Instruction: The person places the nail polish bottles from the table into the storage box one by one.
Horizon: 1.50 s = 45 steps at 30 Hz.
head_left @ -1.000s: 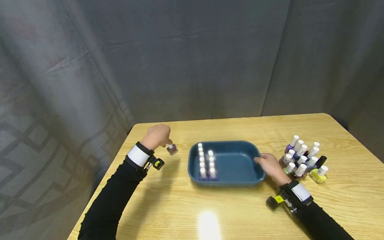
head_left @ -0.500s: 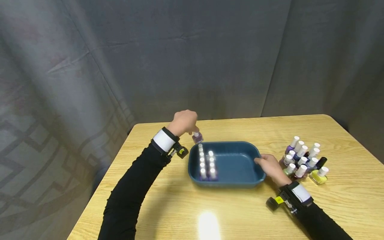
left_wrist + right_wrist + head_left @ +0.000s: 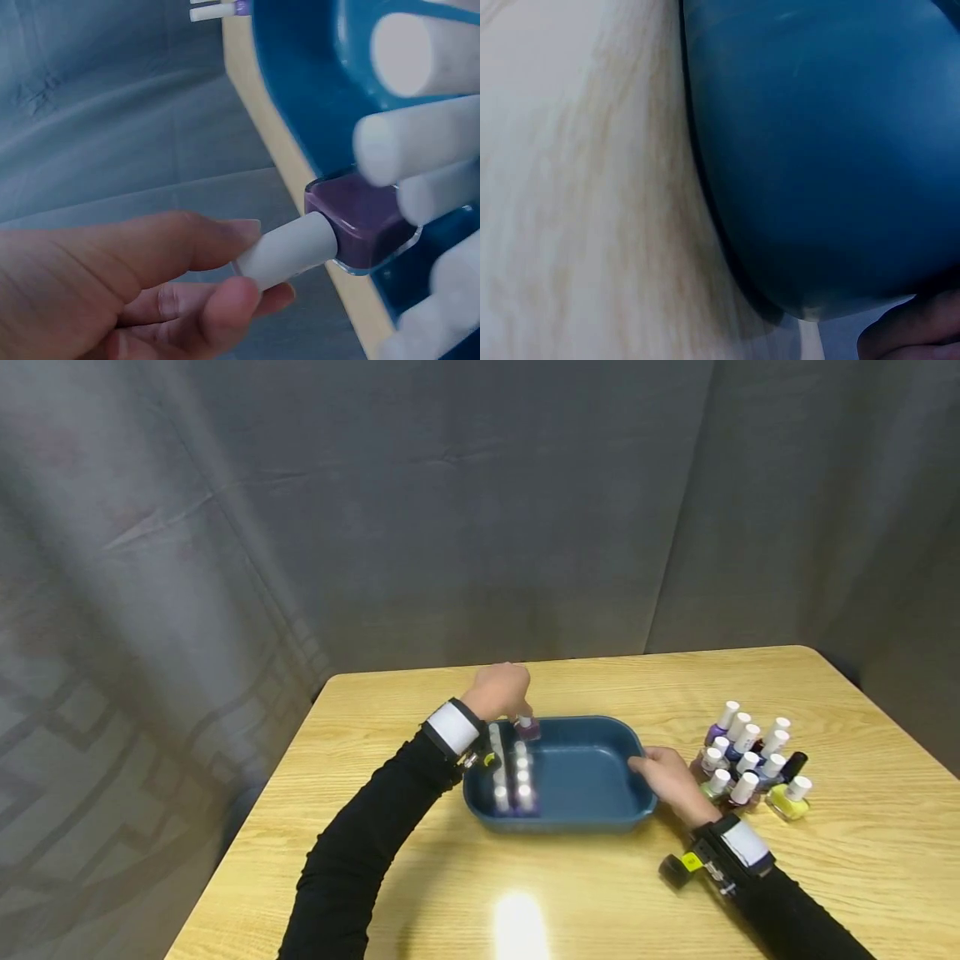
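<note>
A grey fabric curtain (image 3: pixel 480 527) hangs along the far side, with a faint geometric pattern at the left, behind a pale wood-grain bench (image 3: pixel 600 893). From the near left, a black knitted sleeve (image 3: pixel 360 852) with a white wrist band (image 3: pixel 452 727) reaches toward the far side. At its end, the person's left hand (image 3: pixel 501 691) has its grip closed on the white cylindrical cap of a small clear-glass bottle of dark purple polish (image 3: pixel 364 221), pinched between thumb and fingers. That bottle tilts over the far left part of a blue rectangular plastic tray with rounded corners (image 3: pixel 585 777); whether it touches the tray cannot be told. Inside the tray, two rows of white-capped polish bottles (image 3: pixel 522 777) run from near to far along the left side, their caps blurred by glare. Farther right, the person's right hand (image 3: pixel 675 781) grips the tray's right rim. Just beyond that hand, a tight cluster of white-capped glass polish bottles (image 3: pixel 745 742) stands on the bench; at its right edge are a black-capped bottle (image 3: pixel 793 766) and, nearer, a tilted bottle of bright yellow polish with a white cap (image 3: pixel 787 802).
</note>
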### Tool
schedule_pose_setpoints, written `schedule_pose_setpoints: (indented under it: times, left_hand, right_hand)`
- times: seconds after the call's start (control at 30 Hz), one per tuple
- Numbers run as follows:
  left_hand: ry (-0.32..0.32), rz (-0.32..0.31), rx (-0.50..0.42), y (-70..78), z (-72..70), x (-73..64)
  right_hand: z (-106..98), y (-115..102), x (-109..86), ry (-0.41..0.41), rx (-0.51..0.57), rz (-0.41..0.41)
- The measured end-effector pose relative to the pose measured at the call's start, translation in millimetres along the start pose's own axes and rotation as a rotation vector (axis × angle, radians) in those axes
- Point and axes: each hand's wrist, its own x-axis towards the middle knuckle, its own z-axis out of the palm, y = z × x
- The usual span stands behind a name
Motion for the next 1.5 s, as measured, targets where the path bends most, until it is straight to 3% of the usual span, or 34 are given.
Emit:
schedule_pose_setpoints:
  times: [0.4, 0.87, 1.1, 1.23, 1.4, 1.5]
  left_hand:
    - [-0.047, 0.020, 0.071, -3.9, 21.2, 5.3]
    - [-0.065, 0.050, 0.125, -3.3, 31.6, 4.4]
    - [-0.051, 0.040, 0.037, -8.6, 25.1, -0.9]
    - [-0.024, 0.004, -0.037, -17.7, 16.9, -8.4]
    - [0.084, -0.080, -0.250, -34.7, 3.5, -30.3]
    - [0.176, -0.116, -0.388, -44.6, 3.5, -47.3]
  right_hand:
    - [2, -3, 0.1, 0.008, 0.019, 0.013]
    - [3, -3, 0.4, -0.007, 0.029, 0.021]
    - [3, -3, 1.8, -0.011, 0.017, 0.016]
    - [2, -2, 2.3, -0.015, 0.002, 0.010]
    - [0, -1, 1.5, -0.013, -0.005, 0.009]
    - [-2, -1, 1.3, -0.005, -0.009, 0.008]
